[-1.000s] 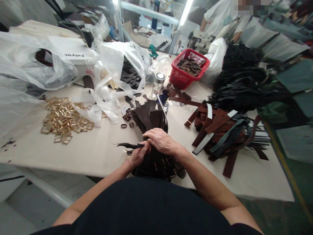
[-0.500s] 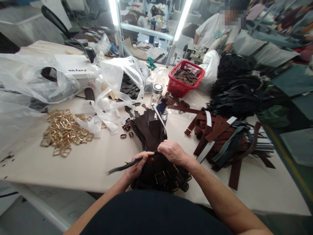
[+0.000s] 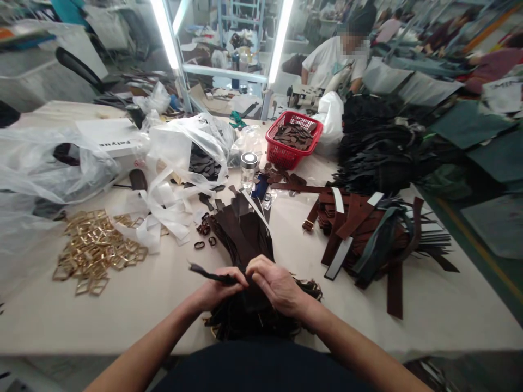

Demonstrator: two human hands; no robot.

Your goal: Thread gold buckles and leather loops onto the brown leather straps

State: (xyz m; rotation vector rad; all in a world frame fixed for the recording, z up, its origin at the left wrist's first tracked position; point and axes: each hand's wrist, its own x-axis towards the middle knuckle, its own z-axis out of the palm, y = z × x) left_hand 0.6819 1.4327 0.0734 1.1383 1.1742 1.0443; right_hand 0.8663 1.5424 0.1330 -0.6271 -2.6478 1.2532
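A thick bundle of dark brown leather straps [image 3: 245, 228] lies in front of me, its strap ends fanned away from me and its dark buckled ends close to my body. My left hand [image 3: 224, 286] is closed on a dark cloth strip [image 3: 202, 271], whose loose end sticks out to the left. My right hand [image 3: 275, 286] is pinched beside the left fingertips over the middle of the bundle, on the same strip; the part between its fingers is hidden. Small brown loops [image 3: 203, 233] lie left of the straps.
Gold buckles [image 3: 98, 245] are heaped on the left. Reddish-brown straps [image 3: 347, 218] and a black pile [image 3: 371, 141] occupy the right. Further back stand a lidded jar [image 3: 248, 171], a red basket [image 3: 294, 155] of leather pieces and plastic bags [image 3: 171, 144]. A person [image 3: 335, 60] works beyond.
My hands have come closer together over the bundle. The strip's loose end now points up and left instead of down. The camera view has shifted, so the table's things appear lower and further left.
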